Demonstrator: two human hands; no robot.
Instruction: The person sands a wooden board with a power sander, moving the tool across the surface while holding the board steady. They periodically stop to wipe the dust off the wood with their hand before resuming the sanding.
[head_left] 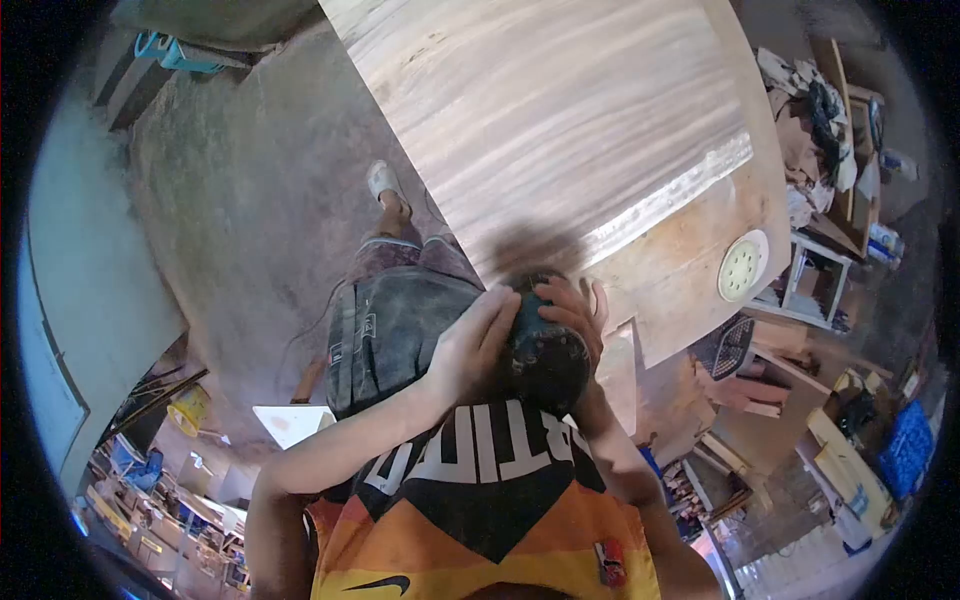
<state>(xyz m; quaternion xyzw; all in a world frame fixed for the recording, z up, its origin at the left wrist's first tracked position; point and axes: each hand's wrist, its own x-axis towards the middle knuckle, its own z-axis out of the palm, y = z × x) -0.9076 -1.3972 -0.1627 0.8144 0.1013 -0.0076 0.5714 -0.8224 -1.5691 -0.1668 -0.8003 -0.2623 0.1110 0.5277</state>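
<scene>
A dark power sander (548, 362) with a dusty, rounded body stands at the near corner of a wood-grained panel (560, 90). My left hand (474, 335) presses against its left side, fingers held together. Over its upper right side curls my right hand (580, 315), gripping the body. The sander's far end is smeared dark by motion, so its pad is hidden. A pale strip (670, 200) runs along the panel's edge. On the brown board beside it lies a round sanding disc (743, 266) with several holes.
A dark bag-like item (395, 335) lies left of my arms. Beyond it a person's leg and pale shoe (384, 180) show on the floor. Scrap wood and a small frame (812, 283) crowd the right side. A yellow bucket (187, 411) stands at the lower left.
</scene>
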